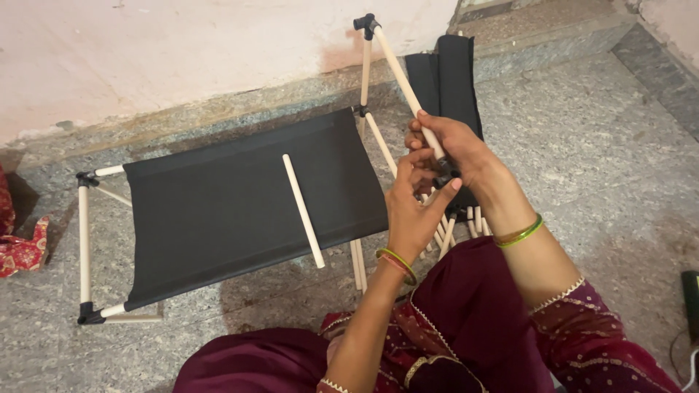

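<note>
- Grey stone floor [597, 145] runs up to a pale wall [182, 44]; a black fabric panel [240, 204] on a white-rod frame lies on it, with one loose rod [303, 211] on top.
- My right hand [455, 149] is wrapped shut around a white rod [400, 73], low on its length.
- That rod slants up and away to the left, ending in a black connector [366, 22].
- My left hand [411, 211] sits just below the right, fingers curled at the rod's lower end, thumb raised; I can't tell what it pinches.
- Spare rods [445, 234] lie under both hands.
</note>
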